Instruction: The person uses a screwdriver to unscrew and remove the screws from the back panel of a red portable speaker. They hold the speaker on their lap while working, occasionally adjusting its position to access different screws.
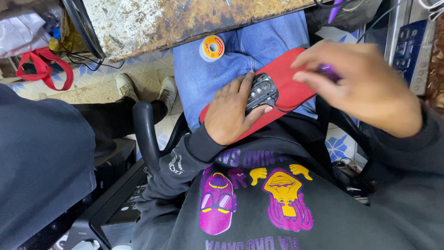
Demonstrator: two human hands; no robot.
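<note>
Fingers (252, 88) of my left hand (229, 113) were curled over the near end of the small black device (262, 90), thumb along its lower edge, pinning it flat against the red pad (286, 81) that lay across my lap. The device sat at the middle of the pad, its upper face showing grey round parts, perhaps buttons or contacts; too small to tell which. A thin dark lead ran from its lower end across the pad.

Judgement on handling: light, rigid plastic shell, smooth enough to slide on the pad if not held. The exposed face looked delicate, so the sides and the near end were the places to hold, not the top. The lead was a snag risk. The pad seemed soft and thin, and the thigh beneath gave an uneven support.

My right hand (365, 88) hovered over the far end of the pad, fingers closed round a small purple thing (329, 71), mostly hidden; I could not tell what it was. The hand was blurred.

Farther out, a yellow and red spool (212, 47) rested on my jeans (217, 78) near the knee. Beyond it stood the rusted, stained surface (185, 21). Another person's dark sleeve (41, 162) and pale shoes (145, 88) were at my left.
</note>
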